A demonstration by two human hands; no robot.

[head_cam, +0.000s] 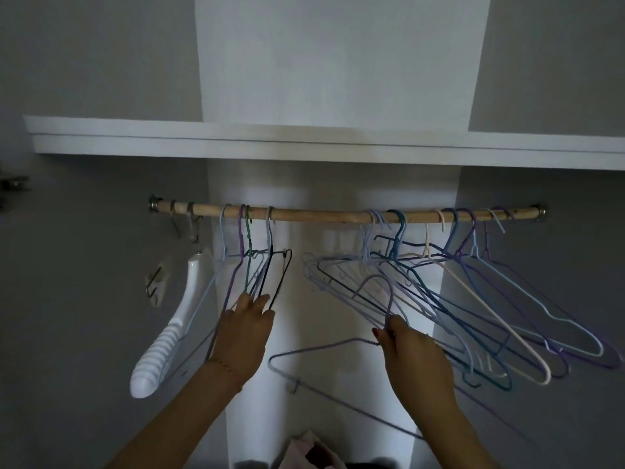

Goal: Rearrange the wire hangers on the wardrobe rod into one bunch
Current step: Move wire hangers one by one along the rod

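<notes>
Mid-gathering: coloured wire hangers (439,282) hung in two groups on wooden wardrobe rod (321,215). Left hand (245,324) fingers gripped small left cluster (252,265); right hand (411,353) pinched loose lilac wire hanger (338,394), off rod. Next: hook it on, slide groups together.

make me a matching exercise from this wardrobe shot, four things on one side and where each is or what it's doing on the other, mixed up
1 left hand
2 right hand
3 white plastic hanger
4 wooden rod

a runs across under the shelf
b hangs at the far left end
c grips the small left group of wire hangers
d holds a purple hanger off the rod

Pairs: 1-c, 2-d, 3-b, 4-a
</notes>
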